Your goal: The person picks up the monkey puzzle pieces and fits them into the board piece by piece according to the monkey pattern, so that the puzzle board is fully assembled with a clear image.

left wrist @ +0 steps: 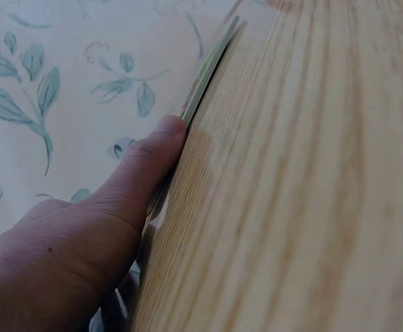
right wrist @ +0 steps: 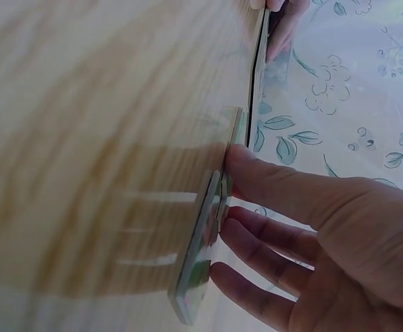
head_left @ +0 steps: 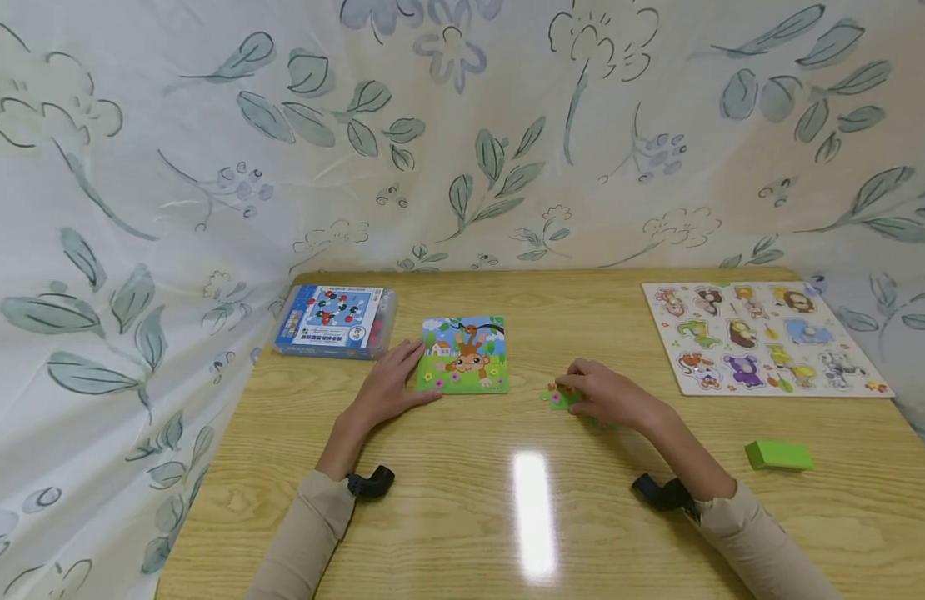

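A square monkey jigsaw puzzle (head_left: 468,357) lies flat on the table. My left hand (head_left: 391,383) rests at its left side, thumb by the lower left corner, fingers extended along the edge. In the left wrist view the thumb tip touches the thin puzzle board (left wrist: 211,69). To the right of the puzzle, my right hand (head_left: 612,396) pinches a small green puzzle piece (head_left: 562,400) with a pink flower. The right wrist view shows thumb and fingertips at thin pieces, one nearer puzzle piece (right wrist: 195,256) lying by the outer fingers. Part of another green piece (head_left: 603,423) shows under the hand.
A boxed molecular model set (head_left: 335,321) stands at the back left. At the back right lies a white animal peg board (head_left: 766,337). A green block (head_left: 779,455) sits right of my right forearm. Floral cloth (head_left: 462,133) hangs behind the wooden table (head_left: 447,517).
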{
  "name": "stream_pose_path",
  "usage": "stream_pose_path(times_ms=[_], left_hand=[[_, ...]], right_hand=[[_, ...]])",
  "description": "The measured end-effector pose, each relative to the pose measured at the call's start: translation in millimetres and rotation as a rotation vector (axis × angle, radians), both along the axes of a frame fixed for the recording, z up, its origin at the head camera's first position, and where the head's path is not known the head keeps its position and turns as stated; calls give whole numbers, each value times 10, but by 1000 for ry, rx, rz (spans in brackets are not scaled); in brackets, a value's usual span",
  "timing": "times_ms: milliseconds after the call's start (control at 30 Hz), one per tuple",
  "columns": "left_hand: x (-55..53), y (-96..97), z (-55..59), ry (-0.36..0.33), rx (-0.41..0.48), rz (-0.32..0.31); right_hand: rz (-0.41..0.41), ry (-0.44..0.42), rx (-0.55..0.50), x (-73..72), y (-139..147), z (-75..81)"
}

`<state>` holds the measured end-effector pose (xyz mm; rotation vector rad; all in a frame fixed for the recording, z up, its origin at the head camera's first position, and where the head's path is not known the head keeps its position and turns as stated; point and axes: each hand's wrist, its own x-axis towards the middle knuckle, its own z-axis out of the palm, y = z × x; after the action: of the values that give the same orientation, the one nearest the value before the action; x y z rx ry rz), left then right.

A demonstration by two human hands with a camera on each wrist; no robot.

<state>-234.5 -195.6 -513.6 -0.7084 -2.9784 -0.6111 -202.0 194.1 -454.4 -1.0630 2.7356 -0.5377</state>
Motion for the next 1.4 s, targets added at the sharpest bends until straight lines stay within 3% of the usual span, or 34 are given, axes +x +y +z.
stream_pose_path(times_ms=[433,1067,1167,1400], left_hand=[[-5,-7,-19,-4,16,4],[0,15,-12,13,14,-10],[0,18,-13,4,17,-9],[0,-1,-30,5,17,-9]], right_hand=[[15,32,2,-1,4,-30],[-75,-58,-53,-33,-4,-22],[-44,-25,-37,-46,-3,-7],[119,102,-37,-157,-59,95]])
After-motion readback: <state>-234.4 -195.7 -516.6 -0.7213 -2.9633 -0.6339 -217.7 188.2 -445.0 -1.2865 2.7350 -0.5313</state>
